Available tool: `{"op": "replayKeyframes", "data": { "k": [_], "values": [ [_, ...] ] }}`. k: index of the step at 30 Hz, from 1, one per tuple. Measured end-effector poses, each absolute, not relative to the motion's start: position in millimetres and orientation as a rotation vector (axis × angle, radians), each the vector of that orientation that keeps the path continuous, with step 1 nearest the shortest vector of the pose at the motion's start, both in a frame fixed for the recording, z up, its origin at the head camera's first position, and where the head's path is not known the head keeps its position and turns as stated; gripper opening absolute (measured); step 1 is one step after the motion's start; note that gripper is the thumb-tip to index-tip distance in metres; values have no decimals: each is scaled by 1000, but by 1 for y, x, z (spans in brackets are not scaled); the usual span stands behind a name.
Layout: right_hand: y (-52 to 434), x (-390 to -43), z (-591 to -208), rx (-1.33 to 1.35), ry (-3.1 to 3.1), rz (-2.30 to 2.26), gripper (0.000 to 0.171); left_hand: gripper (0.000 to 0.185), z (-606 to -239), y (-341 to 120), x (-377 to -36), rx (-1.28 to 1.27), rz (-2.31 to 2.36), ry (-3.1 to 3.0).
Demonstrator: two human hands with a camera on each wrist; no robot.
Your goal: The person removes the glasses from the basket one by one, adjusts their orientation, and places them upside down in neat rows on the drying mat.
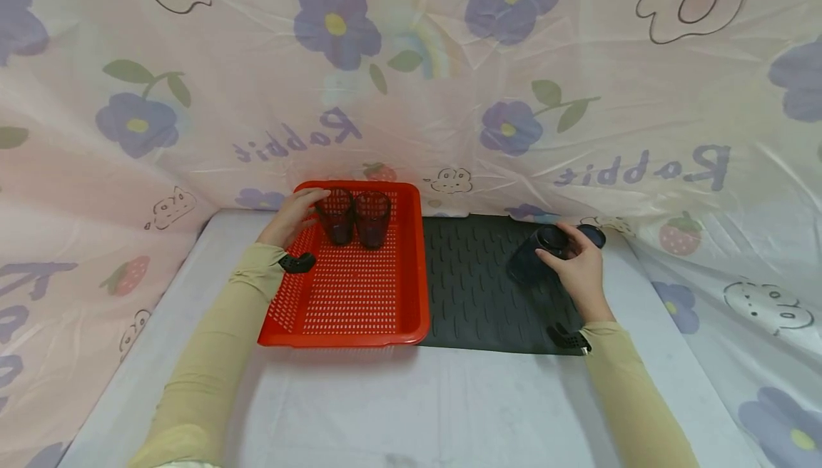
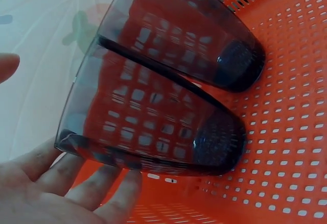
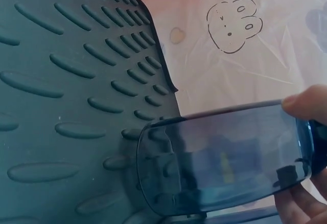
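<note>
Two dark tinted drinking glasses stand side by side in the back of a red perforated basket (image 1: 347,336). My left hand (image 1: 295,215) is at the left glass (image 1: 337,222), beside the right glass (image 1: 372,222). In the left wrist view its fingers (image 2: 97,185) lie along the side of the near glass (image 2: 148,117), with the thumb (image 2: 7,66) apart from it. My right hand (image 1: 581,268) holds a blue tinted glass (image 1: 529,261) upside down by its base, tilted, its rim low over the dark ridged mat (image 1: 475,282). Thumb and fingers pinch it around the base (image 3: 306,147).
Another dark glass (image 1: 592,235) stands just behind my right hand, at the mat's back right corner. The basket sits against the mat's left side on a white table (image 1: 411,411). A printed flower curtain (image 1: 411,97) rises right behind basket and mat.
</note>
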State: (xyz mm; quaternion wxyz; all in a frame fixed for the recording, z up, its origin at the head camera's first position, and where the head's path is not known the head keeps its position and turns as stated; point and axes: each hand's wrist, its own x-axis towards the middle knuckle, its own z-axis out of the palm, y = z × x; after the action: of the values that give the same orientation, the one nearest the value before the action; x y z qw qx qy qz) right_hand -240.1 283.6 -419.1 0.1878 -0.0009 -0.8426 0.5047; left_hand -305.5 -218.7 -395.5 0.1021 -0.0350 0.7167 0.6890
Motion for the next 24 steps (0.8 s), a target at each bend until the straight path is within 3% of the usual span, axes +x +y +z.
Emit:
{"op": "replayKeyframes", "data": {
  "k": [15, 24],
  "values": [
    [288, -251, -437, -3, -2353, 1426, 65, 86, -401, -221, -306, -91, 1971, 2145],
    [286, -251, -435, -4, -2375, 1437, 67, 86, -405, -223, -306, -64, 1952, 2192]
  ]
}}
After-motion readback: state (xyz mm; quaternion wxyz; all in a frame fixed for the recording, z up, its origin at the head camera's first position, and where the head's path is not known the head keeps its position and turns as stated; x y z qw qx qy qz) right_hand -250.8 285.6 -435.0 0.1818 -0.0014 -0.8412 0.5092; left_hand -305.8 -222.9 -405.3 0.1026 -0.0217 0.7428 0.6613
